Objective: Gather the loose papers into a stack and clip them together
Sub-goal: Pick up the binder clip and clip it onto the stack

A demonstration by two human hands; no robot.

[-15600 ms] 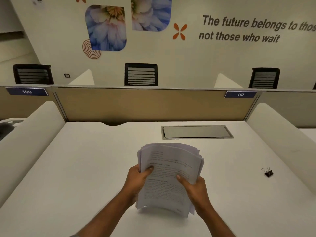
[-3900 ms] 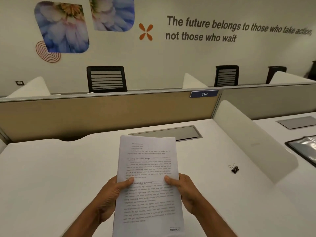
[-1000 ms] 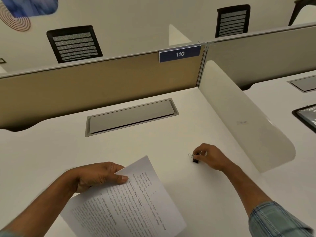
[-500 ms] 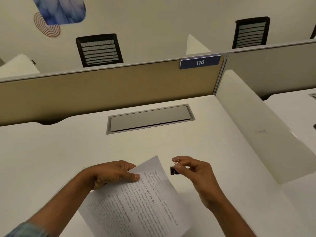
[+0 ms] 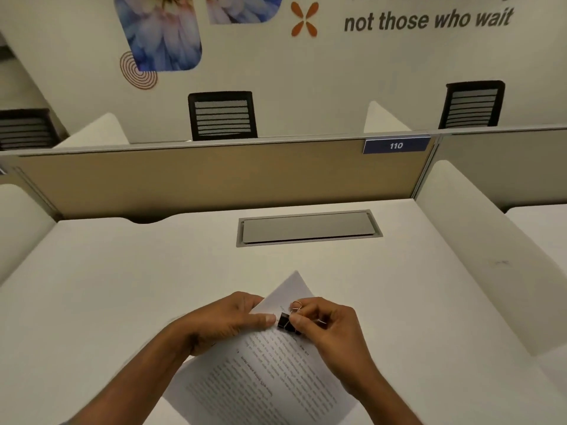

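A squared stack of printed papers [image 5: 270, 372] lies turned diagonally on the white desk [image 5: 122, 286], one corner pointing away from me. My left hand [image 5: 224, 320] grips the stack's upper left edge, thumb on top. My right hand [image 5: 331, 329] pinches a small black binder clip [image 5: 287, 322] with silver wire handles by its levers. The clip sits over the paper's right edge near the far corner; whether its jaws are around the sheets I cannot tell.
A grey cable-tray lid [image 5: 308, 228] is set into the desk behind the papers. White curved dividers stand on the left [image 5: 18, 222] and right [image 5: 491, 250]. A tan partition [image 5: 214, 176] with a "110" label closes the back.
My right hand has carried the binder clip left from beside the stack onto the paper's edge near the far corner. My left hand keeps its hold on the stack.
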